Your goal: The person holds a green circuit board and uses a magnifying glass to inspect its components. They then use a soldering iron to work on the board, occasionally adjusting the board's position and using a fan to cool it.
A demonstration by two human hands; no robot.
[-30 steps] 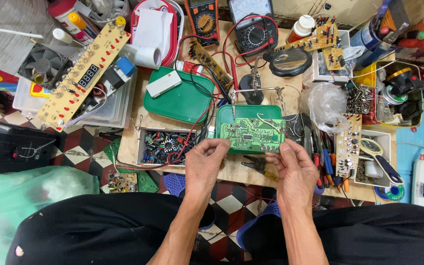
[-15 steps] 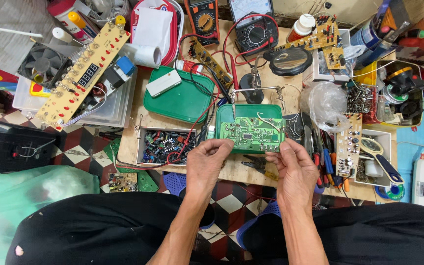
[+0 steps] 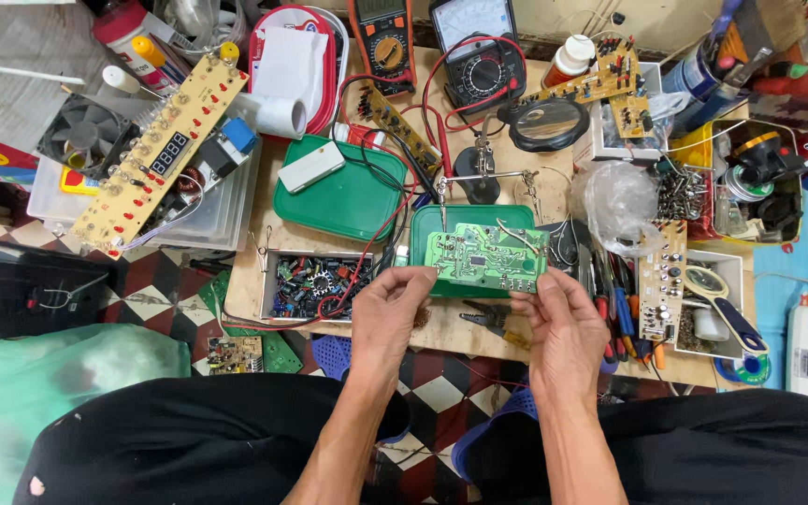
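A green circuit board [image 3: 485, 257] is held up over the low wooden table [image 3: 441, 327], component side toward me. My left hand [image 3: 390, 313] pinches its lower left corner. My right hand [image 3: 563, 323] grips its lower right edge. Behind the board lies a green tray [image 3: 423, 224], and a helping-hand clamp stand [image 3: 479, 182] rises just beyond it. A small box of loose electronic parts [image 3: 315, 281] sits left of my left hand.
A green lid [image 3: 348, 201] with a white remote, two multimeters [image 3: 423, 42] with red leads, a magnifier [image 3: 547, 123], a long beige LED board [image 3: 156, 150], a fan [image 3: 81, 131], screwdrivers [image 3: 624, 313] and bins of parts [image 3: 750, 178] crowd the table. A checkered floor shows below.
Both hands keep hold of the green board; it has hardly shifted, perhaps tilted a little.
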